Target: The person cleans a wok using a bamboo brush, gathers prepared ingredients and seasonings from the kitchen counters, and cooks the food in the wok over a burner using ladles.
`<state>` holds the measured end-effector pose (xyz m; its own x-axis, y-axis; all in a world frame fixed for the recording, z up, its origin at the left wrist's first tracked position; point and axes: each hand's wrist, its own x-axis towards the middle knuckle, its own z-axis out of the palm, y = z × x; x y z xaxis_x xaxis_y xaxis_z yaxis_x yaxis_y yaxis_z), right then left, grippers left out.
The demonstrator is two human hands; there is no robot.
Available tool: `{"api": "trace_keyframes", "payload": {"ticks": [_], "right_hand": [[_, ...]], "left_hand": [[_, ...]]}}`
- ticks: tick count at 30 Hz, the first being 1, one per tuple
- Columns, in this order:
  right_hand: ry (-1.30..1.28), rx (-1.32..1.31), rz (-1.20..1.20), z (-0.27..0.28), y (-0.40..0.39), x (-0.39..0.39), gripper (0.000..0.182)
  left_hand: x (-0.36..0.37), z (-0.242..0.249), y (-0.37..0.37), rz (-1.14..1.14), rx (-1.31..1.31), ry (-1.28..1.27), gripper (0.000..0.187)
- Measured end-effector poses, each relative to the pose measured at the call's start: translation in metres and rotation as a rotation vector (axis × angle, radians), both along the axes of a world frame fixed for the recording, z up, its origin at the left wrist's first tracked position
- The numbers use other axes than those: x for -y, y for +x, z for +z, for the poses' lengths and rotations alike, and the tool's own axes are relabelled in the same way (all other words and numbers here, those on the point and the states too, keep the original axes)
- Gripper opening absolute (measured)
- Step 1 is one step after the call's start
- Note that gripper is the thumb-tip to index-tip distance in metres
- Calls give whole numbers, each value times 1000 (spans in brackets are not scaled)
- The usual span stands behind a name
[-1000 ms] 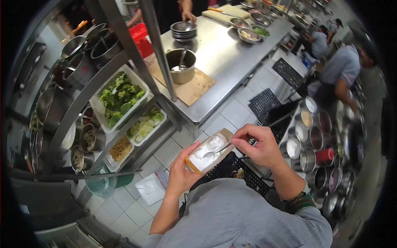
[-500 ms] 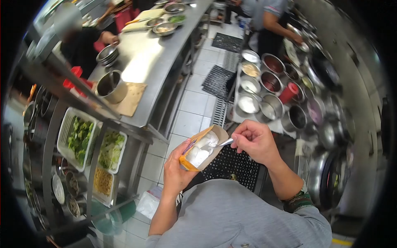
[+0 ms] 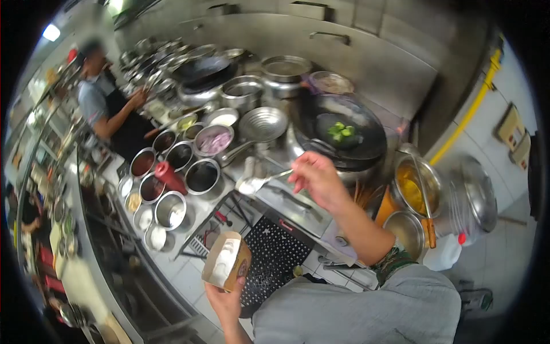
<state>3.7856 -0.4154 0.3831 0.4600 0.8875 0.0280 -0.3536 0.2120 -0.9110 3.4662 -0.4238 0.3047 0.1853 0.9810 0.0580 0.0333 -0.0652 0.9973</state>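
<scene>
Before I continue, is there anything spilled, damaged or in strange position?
Nothing plainly stands out. The right hand holds the loaded spoon and the left hand the open box, undamaged as far as visible. Pale specks on the black mat may be only its holes.

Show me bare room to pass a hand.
A hand could probably pass above the black mat, between the carton in the left hand and the spoon in the right hand. Metal pots crowd around the red bottle.

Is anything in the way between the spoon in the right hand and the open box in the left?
Nothing visible stands between the spoon and open box; the metal counter lies nearby but seems not to block them.
</scene>
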Motion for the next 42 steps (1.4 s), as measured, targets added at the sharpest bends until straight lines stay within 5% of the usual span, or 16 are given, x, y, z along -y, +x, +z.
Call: {"api": "trace_keyframes", "payload": {"ticks": [7,8,10,13,17,21,30,35,36,37,39,40,42], "right_hand": [[-115,270,-511,-9,182,16,9],[-209,385,-590,-25,211,6,10],[-468,1367,-897,-71,268,2,10],[-486,1424,-906,-55,261,13,11],[-16,681,-335,3,177,18,10],[3,705,78,19,59,11,7],[412,993,703,12,-118,-45,3],[431,858,933,-9,-207,-74,9],[455,873,1040,-14,-217,-85,32],[480,884,1051,-17,-236,-91,32],[308,440,1179,-31,-275,-103,71],[308,466,1363,-38,-294,-111,97],[205,493,1506,-57,-326,-105,98]], "left_hand": [[21,5,33,-125,43,-73,63],[23,5,33,-128,20,-67,62],[29,11,29,-116,-30,-112,61],[32,15,25,-52,-124,-4,56],[43,-3,-5,-31,-119,-160,62],[43,17,-9,1,-410,-83,64],[48,30,-59,62,-238,-95,67],[52,29,-123,195,-182,-36,67],[54,27,-138,215,-190,-42,65],[55,23,-153,237,-184,-24,65],[55,15,-181,298,-145,-94,64],[55,13,-195,312,-98,-111,63],[54,19,-221,341,-40,-77,63]]}}
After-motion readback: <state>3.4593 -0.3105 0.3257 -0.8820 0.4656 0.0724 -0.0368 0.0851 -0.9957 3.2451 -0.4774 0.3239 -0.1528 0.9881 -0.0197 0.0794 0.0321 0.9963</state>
